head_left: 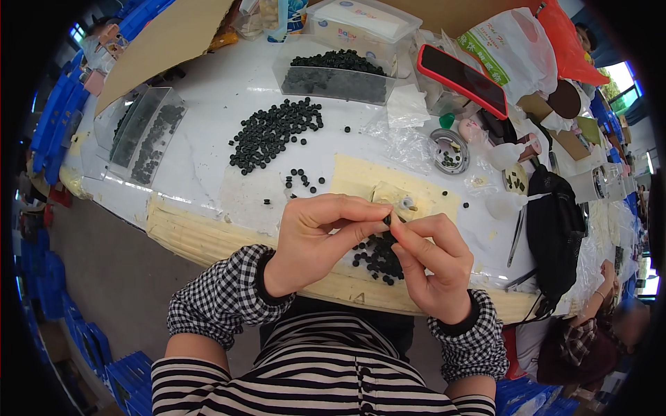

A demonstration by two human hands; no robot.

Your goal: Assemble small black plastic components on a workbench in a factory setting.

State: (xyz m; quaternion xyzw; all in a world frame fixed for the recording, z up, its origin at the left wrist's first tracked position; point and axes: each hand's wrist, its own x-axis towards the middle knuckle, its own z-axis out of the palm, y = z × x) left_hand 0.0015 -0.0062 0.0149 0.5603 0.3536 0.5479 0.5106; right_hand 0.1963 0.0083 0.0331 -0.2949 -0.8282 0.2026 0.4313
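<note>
My left hand (312,232) and my right hand (436,267) meet at their fingertips over the table's front part. Between the left thumb and forefinger is a small black round piece (387,220), like a little rubber plug. The right thumb and forefinger pinch close against it; whether they hold something else is too small to tell. Just beyond the fingertips, a small pale fixture (406,202) stands on a yellow sheet (354,170). Partly hidden under my hands lies a heap of similar black pieces (381,262). A larger spread of black pieces (274,135) lies farther left.
Clear plastic bins (333,83) with black pieces stand at the back and left. At the back right are a red-framed phone (463,81), a round tin (449,151) and plastic bags. Tweezers (515,238) lie beside a black bag (555,232). Another person (590,333) sits at right.
</note>
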